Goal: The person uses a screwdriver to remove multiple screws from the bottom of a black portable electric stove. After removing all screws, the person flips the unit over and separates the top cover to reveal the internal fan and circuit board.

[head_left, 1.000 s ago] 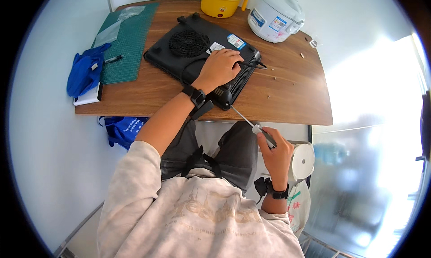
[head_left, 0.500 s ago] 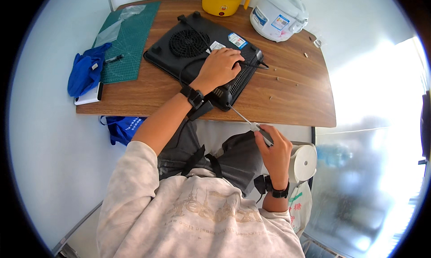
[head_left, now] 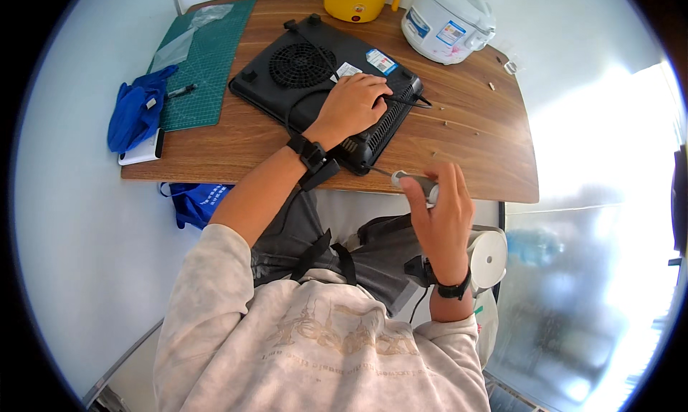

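Two bare hands in the head view: the left hand (head_left: 352, 105) is just lying on a black appliance (head_left: 347, 48), fingers unclenched. That thing's on the wooden table (head_left: 494, 154), fan grille (head_left: 302, 65) up. The right hand (head_left: 443, 218) is gripping a grey-handled screwdriver (head_left: 421, 182), tip at the appliance's near corner. Yellow pot (head_left: 351, 5) and white cooker (head_left: 444, 32) sit behind.

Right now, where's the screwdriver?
In the head view, just right of centre, the screwdriver is in the right hand, its shaft pointing left at the near corner of the black appliance.
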`<state>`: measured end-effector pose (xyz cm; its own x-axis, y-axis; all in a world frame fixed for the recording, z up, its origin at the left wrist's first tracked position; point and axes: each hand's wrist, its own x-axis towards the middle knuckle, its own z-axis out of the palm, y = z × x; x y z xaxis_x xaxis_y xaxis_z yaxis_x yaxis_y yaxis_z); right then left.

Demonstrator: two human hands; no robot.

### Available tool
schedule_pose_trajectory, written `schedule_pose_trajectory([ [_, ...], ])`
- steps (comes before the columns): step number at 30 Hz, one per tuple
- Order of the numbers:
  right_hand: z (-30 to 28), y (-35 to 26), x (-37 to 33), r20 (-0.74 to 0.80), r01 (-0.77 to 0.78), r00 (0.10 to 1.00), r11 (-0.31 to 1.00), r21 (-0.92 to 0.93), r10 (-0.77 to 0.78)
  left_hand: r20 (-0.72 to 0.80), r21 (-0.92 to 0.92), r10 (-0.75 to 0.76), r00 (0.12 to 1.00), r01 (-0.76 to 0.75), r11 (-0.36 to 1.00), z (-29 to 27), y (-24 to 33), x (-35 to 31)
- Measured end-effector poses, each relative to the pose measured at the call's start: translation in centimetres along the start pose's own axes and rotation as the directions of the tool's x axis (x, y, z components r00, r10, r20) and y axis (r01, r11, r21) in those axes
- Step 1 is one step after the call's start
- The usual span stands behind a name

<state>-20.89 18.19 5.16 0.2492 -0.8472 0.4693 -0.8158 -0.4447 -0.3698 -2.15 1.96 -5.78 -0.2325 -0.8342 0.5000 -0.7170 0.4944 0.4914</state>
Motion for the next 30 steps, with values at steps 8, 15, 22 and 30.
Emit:
schedule_pose_trajectory([
  [8,0.0,-0.9,2.8,0.053,0.009,0.999,0.997,0.08,-0.013,-0.036,0.014,0.009,0.999,-0.009,1.0,0.3,-0.2,-0.1],
  [15,1.5,-0.1,4.0,0.013,0.163,0.985,0.947,0.277,-0.174,-0.063,0.021,0.029,0.998,-0.028,0.999,0.4,-0.1,-0.1],
  [22,1.6,0.3,4.1,-0.005,0.105,0.994,0.957,0.269,-0.107,-0.057,0.015,0.026,0.998,-0.025,1.0,0.5,-0.2,-0.1],
  [30,0.7,1.3,2.7,-0.13,0.091,0.99,0.948,0.304,-0.053,-0.044,0.013,0.048,0.998,-0.047,0.999,0.4,-0.4,0.0],
])
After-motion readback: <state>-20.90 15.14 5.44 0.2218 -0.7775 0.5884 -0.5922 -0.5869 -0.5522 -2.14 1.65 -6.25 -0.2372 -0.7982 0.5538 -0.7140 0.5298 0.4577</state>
